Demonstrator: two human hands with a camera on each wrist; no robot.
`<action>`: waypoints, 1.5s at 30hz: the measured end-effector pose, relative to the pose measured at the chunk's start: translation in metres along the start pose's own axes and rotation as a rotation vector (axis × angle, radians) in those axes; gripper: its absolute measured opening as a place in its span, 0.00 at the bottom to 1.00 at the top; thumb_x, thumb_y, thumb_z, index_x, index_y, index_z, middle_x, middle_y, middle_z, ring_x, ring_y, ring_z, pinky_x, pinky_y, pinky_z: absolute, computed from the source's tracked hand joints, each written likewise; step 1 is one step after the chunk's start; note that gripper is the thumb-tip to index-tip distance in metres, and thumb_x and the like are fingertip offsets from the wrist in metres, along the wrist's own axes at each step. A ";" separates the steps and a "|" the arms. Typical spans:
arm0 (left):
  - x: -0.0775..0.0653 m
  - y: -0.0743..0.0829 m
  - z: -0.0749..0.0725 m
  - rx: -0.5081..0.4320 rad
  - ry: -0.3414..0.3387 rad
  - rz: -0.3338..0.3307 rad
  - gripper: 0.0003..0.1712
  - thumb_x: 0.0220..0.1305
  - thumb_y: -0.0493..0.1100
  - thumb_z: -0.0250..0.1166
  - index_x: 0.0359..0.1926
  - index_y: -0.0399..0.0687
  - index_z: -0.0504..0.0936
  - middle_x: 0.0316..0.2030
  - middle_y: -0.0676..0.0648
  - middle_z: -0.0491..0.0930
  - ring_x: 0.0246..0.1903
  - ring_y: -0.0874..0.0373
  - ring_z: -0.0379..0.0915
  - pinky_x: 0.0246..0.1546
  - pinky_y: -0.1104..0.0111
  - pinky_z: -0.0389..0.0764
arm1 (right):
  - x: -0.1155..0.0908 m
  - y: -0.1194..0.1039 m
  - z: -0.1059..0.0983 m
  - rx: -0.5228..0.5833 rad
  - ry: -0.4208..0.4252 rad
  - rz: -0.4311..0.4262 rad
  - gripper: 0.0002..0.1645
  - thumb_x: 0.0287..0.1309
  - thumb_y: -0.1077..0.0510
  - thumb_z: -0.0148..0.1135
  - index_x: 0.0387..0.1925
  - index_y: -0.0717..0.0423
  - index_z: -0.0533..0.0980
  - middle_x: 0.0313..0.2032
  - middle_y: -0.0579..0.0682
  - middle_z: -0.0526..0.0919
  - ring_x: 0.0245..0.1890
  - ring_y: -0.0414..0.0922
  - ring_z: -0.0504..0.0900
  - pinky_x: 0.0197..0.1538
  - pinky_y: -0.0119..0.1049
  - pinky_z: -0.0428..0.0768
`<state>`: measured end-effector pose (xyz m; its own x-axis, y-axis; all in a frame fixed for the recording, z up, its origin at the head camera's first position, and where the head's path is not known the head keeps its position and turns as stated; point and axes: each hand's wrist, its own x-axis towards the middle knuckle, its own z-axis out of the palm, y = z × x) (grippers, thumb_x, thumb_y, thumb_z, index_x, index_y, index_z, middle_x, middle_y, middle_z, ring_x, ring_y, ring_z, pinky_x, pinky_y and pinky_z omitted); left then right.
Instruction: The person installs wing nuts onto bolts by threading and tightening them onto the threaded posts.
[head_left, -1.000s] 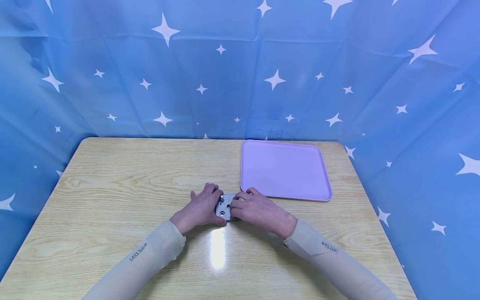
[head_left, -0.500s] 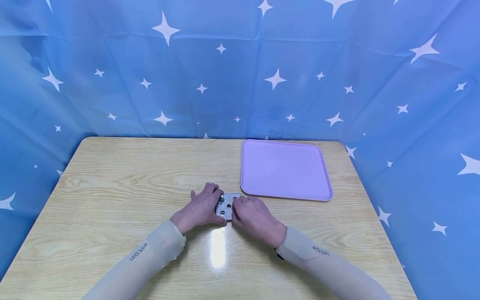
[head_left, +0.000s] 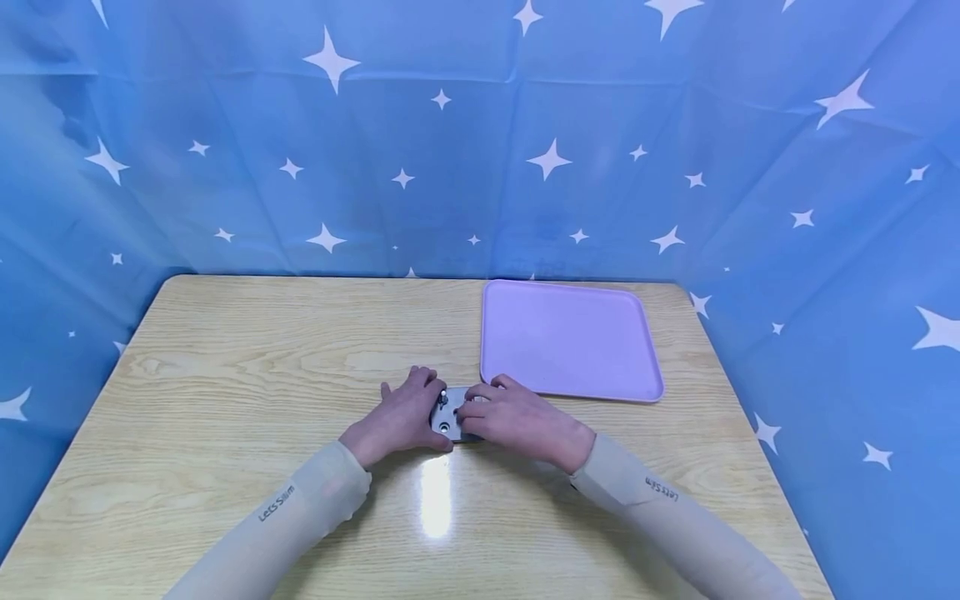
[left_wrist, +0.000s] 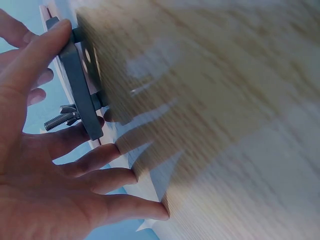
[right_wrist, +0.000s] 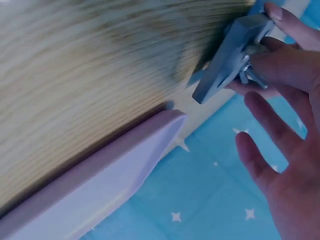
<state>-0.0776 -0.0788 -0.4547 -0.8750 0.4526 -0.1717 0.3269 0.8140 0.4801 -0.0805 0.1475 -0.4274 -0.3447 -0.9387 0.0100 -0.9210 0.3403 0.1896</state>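
Observation:
A small grey metal plate [head_left: 454, 427] with holes lies in the middle of the table, raised on short feet in the left wrist view. My left hand [head_left: 397, 418] grips its left end, thumb at the near edge and index finger at the far edge, the other fingers spread onto the table. Beside the index finger, a wing nut [left_wrist: 70, 111] sits on a threaded bolt standing up from the plate. My right hand [head_left: 521, 423] is over the plate's right end. There its thumb and index finger pinch a second wing nut [right_wrist: 246, 71], partly hidden by the thumb.
A purple tray [head_left: 570, 337] lies just behind and to the right of the plate, its near left corner close to my right fingers. The wood-grain table [head_left: 262, 350] ends at a blue star-patterned curtain [head_left: 465, 200] behind and at both sides.
My right hand turned inward with its fingers curled half a second ago, and is now turned back with its fingers farther forward over the plate. The left hand and plate have stayed put.

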 end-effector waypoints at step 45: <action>0.001 0.000 0.002 -0.009 -0.010 -0.010 0.53 0.43 0.56 0.86 0.66 0.36 0.74 0.67 0.33 0.68 0.73 0.31 0.57 0.59 0.22 0.59 | 0.001 -0.005 0.012 0.013 0.090 0.107 0.06 0.63 0.56 0.72 0.40 0.44 0.83 0.39 0.39 0.84 0.42 0.42 0.78 0.44 0.37 0.74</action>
<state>-0.0783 -0.0776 -0.4564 -0.8747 0.4478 -0.1853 0.3145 0.8154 0.4859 -0.0781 0.1455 -0.4397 -0.4244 -0.8978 0.1175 -0.8821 0.4392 0.1703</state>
